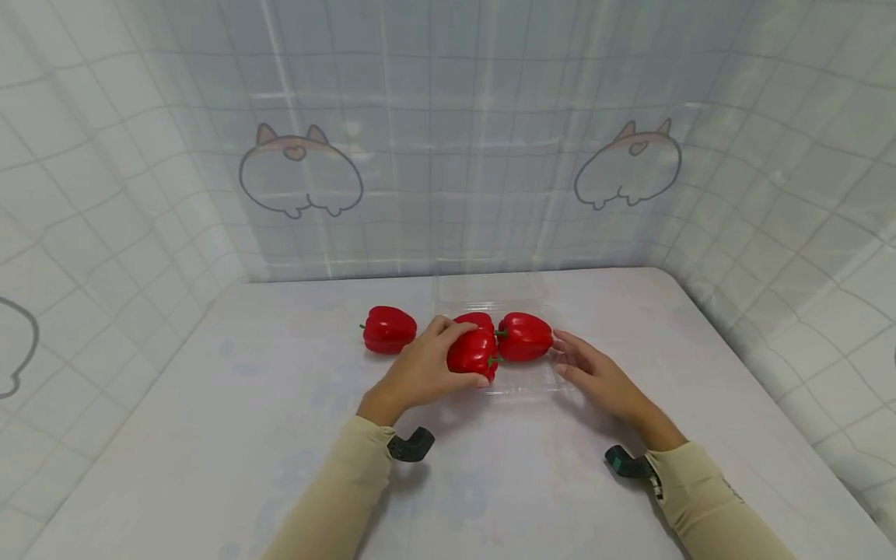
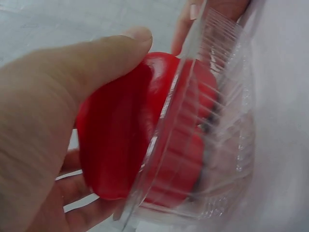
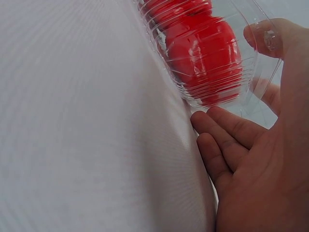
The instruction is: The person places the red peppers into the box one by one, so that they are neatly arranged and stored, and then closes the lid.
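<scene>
My left hand (image 1: 425, 364) grips a red bell pepper (image 1: 474, 351), thumb on the near side and fingers over the far side. In the left wrist view this pepper (image 2: 120, 130) sits partly below the rim of a clear plastic clamshell box (image 2: 227, 159). Behind it in the box lies a second red pepper (image 1: 479, 318), mostly hidden. To its right, another red pepper (image 1: 525, 337) rests inside on its side. My right hand (image 1: 602, 381) is at the box's right edge, its fingers loosely extended by the wall and its thumb at the rim.
One more red bell pepper (image 1: 389, 330) lies on the white table (image 1: 294, 435), left of the box. The box's clear lid (image 1: 490, 288) is folded back toward the rear. A tiled-pattern curtain (image 1: 469, 155) hangs behind the table and along both sides.
</scene>
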Motion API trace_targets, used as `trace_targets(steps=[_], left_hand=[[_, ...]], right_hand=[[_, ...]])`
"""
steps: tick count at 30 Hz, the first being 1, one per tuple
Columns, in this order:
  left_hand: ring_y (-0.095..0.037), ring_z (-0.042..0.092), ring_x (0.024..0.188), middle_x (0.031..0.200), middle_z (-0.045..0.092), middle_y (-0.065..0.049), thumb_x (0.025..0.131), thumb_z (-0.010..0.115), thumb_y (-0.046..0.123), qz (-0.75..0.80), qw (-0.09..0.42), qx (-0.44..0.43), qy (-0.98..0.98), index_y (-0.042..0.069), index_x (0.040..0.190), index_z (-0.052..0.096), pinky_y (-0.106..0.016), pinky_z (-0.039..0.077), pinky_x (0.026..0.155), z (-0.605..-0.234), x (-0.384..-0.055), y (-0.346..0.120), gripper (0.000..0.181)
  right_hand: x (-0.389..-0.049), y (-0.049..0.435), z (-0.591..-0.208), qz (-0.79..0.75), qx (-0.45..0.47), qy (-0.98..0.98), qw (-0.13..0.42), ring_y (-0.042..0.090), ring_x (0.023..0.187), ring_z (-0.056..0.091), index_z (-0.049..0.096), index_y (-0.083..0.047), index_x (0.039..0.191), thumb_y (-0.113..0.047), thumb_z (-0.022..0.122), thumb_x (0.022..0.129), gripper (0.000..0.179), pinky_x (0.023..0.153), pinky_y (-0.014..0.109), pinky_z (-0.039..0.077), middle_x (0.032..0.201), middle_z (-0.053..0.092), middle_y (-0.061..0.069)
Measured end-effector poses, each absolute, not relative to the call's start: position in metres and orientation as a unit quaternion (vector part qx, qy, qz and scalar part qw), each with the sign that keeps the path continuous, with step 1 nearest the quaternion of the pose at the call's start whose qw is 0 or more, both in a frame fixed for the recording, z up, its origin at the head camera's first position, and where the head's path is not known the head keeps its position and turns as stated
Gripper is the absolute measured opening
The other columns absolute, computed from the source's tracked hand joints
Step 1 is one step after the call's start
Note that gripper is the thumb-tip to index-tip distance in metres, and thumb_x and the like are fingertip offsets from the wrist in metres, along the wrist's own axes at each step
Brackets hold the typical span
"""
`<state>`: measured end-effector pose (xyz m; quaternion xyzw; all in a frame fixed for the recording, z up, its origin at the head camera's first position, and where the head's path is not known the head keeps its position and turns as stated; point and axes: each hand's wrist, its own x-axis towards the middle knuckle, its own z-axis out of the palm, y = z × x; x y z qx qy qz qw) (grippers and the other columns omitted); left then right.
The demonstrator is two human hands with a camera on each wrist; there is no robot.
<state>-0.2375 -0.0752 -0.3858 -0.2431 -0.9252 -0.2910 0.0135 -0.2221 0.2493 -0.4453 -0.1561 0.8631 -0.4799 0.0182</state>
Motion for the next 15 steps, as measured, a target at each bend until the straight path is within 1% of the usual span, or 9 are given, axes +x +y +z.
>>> trace_targets(steps=[4, 8, 15], left_hand=[[-0.018, 0.051, 0.117, 0.128, 0.049, 0.004, 0.073, 0.085, 0.047, -0.303, -0.006, -0.249, -0.920, 0.031, 0.145, 0.050, -0.039, 0.058, 0.082, -0.3846, -0.2390, -0.0785, 0.081], [-0.017, 0.051, 0.115, 0.128, 0.049, 0.005, 0.075, 0.082, 0.039, -0.309, -0.020, -0.254, -0.917, 0.030, 0.146, 0.049, -0.038, 0.058, 0.081, -0.3835, -0.2396, -0.0808, 0.078], [-0.017, 0.052, 0.113, 0.127, 0.049, 0.004, 0.076, 0.079, 0.038, -0.307, -0.028, -0.252, -0.917, 0.029, 0.146, 0.048, -0.038, 0.058, 0.081, -0.3844, -0.2401, -0.0808, 0.077]], right_hand=[[-0.2223, 0.2493, -0.4451, -0.478, -0.158, 0.864, 0.016, 0.036, 0.138, 0.045, 0.031, -0.022, 0.158, -0.026, 0.061, 0.101, 0.065, 0.101, 0.054, 0.046, 0.153, 0.044, 0.013], [-0.2225, 0.2491, -0.4452, -0.480, -0.159, 0.863, 0.016, 0.036, 0.137, 0.045, 0.031, -0.022, 0.158, -0.025, 0.061, 0.101, 0.064, 0.102, 0.054, 0.045, 0.153, 0.044, 0.013], [-0.2223, 0.2484, -0.4451, -0.479, -0.160, 0.863, 0.016, 0.036, 0.137, 0.046, 0.031, -0.021, 0.158, -0.025, 0.060, 0.101, 0.065, 0.101, 0.053, 0.046, 0.153, 0.045, 0.014]])
